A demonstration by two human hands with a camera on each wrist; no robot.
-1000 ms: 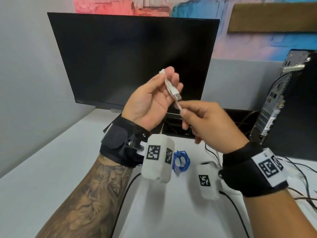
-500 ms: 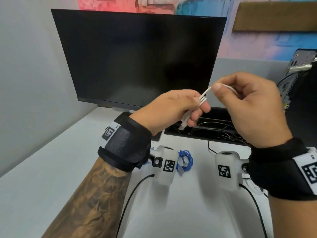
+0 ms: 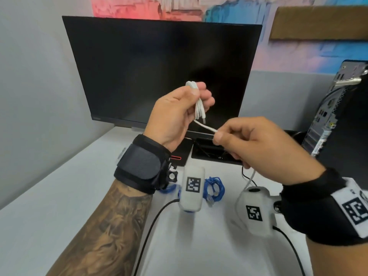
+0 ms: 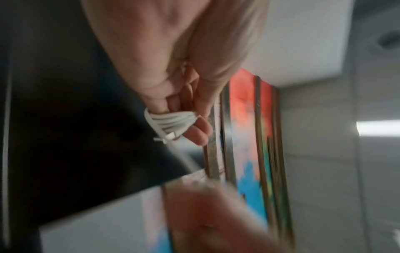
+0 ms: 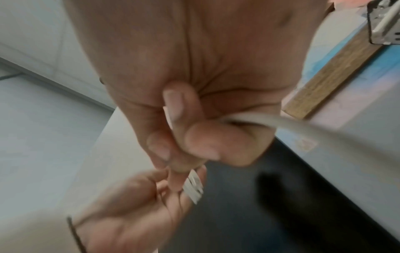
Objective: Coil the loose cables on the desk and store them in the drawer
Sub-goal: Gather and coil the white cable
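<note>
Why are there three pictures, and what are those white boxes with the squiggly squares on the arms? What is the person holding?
No robot here, just a person wearing three cameras. The big picture comes from a camera on the head, looking down at both hands. The white boxes strapped at the wrists are the other two cameras; each looks along one hand, so those pictures show fingers very close up and blurry.

The left hand holds a white cable folded into a small bundle. The right hand pinches the loose end of it, which stretches between the two hands.

Below them is a white desk with a dark monitor on it. A blue cable, already coiled, lies on the desk.
</note>
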